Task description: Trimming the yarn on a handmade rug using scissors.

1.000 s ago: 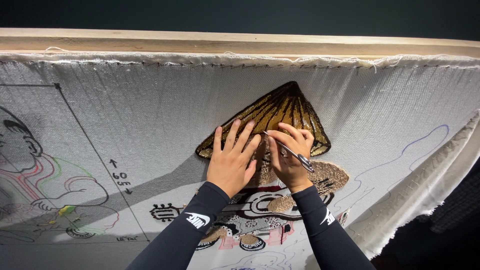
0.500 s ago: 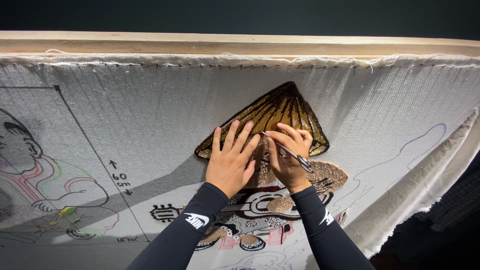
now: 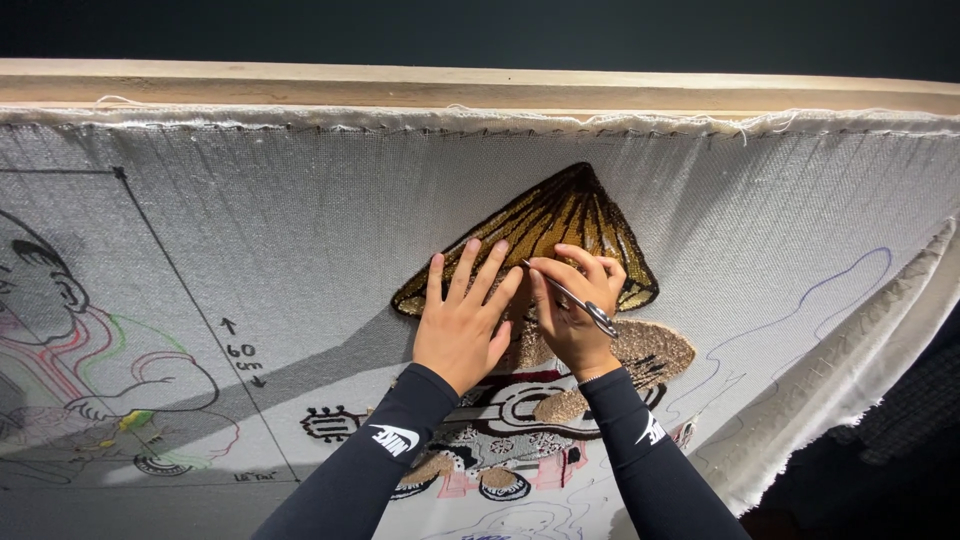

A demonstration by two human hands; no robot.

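The left hand lies flat on the cloth, fingers spread and holding nothing, its fingertips on the lower edge of the tufted brown and gold hat. The right hand, just beside it, is closed around small scissors, whose tips point up-left between the two hands at the hat's lower edge. The cloth is stretched below a wooden frame, the hat near its upper middle.
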